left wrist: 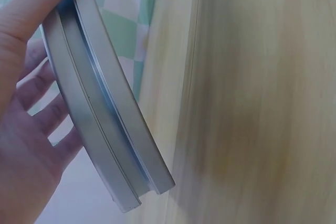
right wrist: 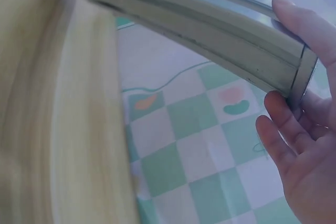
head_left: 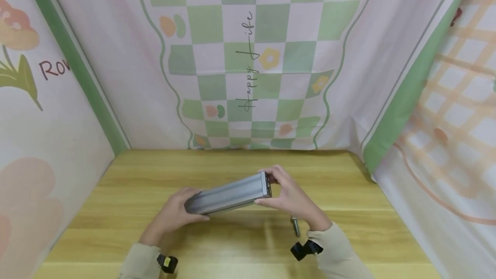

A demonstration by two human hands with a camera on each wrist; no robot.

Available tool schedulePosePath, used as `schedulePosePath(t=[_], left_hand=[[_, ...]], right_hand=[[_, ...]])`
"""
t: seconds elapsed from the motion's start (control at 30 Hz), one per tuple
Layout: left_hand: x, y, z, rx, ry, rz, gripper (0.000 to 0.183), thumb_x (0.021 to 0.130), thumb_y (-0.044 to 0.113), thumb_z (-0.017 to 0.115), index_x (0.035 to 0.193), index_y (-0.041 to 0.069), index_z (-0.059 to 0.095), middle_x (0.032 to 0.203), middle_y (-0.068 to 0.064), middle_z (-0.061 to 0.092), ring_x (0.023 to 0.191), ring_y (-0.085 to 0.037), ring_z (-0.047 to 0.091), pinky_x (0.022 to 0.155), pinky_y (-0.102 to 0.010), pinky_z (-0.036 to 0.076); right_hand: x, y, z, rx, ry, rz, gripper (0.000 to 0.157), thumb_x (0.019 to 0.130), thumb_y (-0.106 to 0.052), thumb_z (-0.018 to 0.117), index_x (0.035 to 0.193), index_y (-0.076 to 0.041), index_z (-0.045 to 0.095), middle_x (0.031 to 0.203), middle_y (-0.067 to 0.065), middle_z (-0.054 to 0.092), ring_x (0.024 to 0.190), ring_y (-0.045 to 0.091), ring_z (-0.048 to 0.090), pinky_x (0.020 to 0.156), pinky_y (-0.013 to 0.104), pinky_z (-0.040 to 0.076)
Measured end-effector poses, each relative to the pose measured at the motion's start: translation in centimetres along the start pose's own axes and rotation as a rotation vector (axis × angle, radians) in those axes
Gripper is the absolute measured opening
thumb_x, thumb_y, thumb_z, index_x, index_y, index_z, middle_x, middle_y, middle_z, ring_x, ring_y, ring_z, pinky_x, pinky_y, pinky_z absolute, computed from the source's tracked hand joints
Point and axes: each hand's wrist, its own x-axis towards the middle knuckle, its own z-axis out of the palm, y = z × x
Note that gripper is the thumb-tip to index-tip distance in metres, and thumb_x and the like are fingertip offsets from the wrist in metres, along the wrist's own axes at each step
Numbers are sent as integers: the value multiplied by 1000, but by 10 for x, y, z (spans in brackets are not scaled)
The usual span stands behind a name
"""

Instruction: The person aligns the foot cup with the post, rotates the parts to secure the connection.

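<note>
A silver-grey aluminium profile (head_left: 228, 193) with grooves along its length is held above the table, tilted up towards its right end. At its left end my left hand (head_left: 175, 212) grips it; the left wrist view shows the thumb on the grooved face of the profile (left wrist: 105, 98) and the fingers behind. My right hand (head_left: 288, 195) holds the other end between thumb and fingers, at a flat end piece (head_left: 265, 184) separated from the profile by a dark seam. That end piece (right wrist: 303, 74) also appears in the right wrist view, beside the fingertips.
A small metal bolt (head_left: 296, 226) lies on the wooden table (head_left: 232, 249) near my right wrist. Printed cloth (head_left: 252, 59) hangs behind the table and along both sides. Each wrist wears a black camera (head_left: 306, 249).
</note>
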Motion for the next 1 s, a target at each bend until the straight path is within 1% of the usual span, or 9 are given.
schedulePosePath(t=[0.13,0.23,0.33,0.5,0.63,0.73,0.83,0.9,1.0], left_hand=[[1,5,4,-16,32,10,75,67,37,94,132,13,65,125,-2,65,107,-21,61,89,-46,52],[4,10,7,-42,47,20,75,68,37,94,132,11,64,126,-4,65,108,-23,62,89,-48,52],[7,15,10,-61,57,30,75,69,35,93,133,11,64,127,-5,65,110,-24,62,90,-49,52],[11,22,16,-98,83,20,73,68,24,95,133,14,64,125,-5,65,111,-24,62,92,-49,51],[14,27,21,-133,102,17,73,68,25,95,133,14,64,125,-4,65,111,-24,61,93,-48,50],[16,30,25,-150,121,16,74,69,30,94,134,14,63,127,-3,64,113,-23,60,93,-47,50],[19,33,30,-184,150,18,74,68,29,95,133,13,63,128,-3,64,114,-23,60,93,-47,50],[19,35,34,-208,171,10,74,68,29,95,133,13,64,127,-2,64,113,-22,60,93,-47,50],[21,38,39,-244,196,-17,75,67,30,96,133,14,64,125,-1,64,111,-22,60,92,-47,50]], right_hand=[[2,-9,-3,26,40,-9,72,77,-29,89,139,-18,54,127,1,49,114,18,57,99,34,49],[4,-15,-5,45,77,-16,76,75,-25,91,141,-17,53,129,0,49,114,18,56,101,32,47],[6,-21,-7,76,115,-48,79,75,-19,91,143,-14,51,129,1,48,113,19,55,102,32,46],[10,-30,-9,127,150,-91,81,77,-12,89,147,-16,48,130,5,46,112,22,52,103,28,44],[12,-35,-10,201,162,-82,80,81,-7,85,150,-19,45,134,5,43,115,23,50,101,26,44],[14,-40,-9,272,181,-78,81,84,-2,81,153,-18,41,138,6,42,117,24,49,99,27,45],[16,-43,-6,338,204,-71,82,86,2,77,155,-18,38,140,8,42,119,25,49,98,26,45],[17,-45,-4,380,219,-58,83,86,2,76,156,-20,36,140,9,44,120,25,49,100,25,44],[17,-48,-1,430,237,-34,83,87,1,76,157,-19,34,152,10,39,128,24,47,106,25,40]])
